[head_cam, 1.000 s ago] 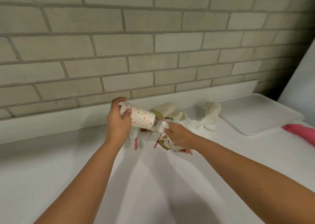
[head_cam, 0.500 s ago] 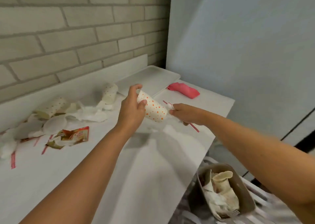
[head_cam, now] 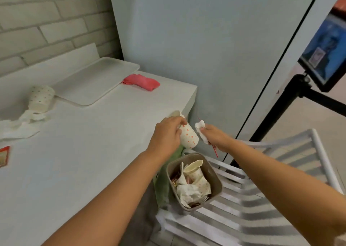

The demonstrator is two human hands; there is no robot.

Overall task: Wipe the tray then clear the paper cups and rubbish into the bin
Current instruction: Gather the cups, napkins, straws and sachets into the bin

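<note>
Both arms extended forward, left grip (head_cam: 166, 133) and right grip (head_cam: 215, 139) clenched, close together.

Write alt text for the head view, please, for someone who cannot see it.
A person's left hand holds a dotted paper cup and the right hand pinches a crumpled tissue and a red stick, both near a part-filled bin on a slatted chair beside a table. The table bears a tray, a pink cloth and a second cup.

No legible text. Print on packet (head_cam: 4, 157) and screen (head_cam: 325, 56) is too blurred to read.
</note>
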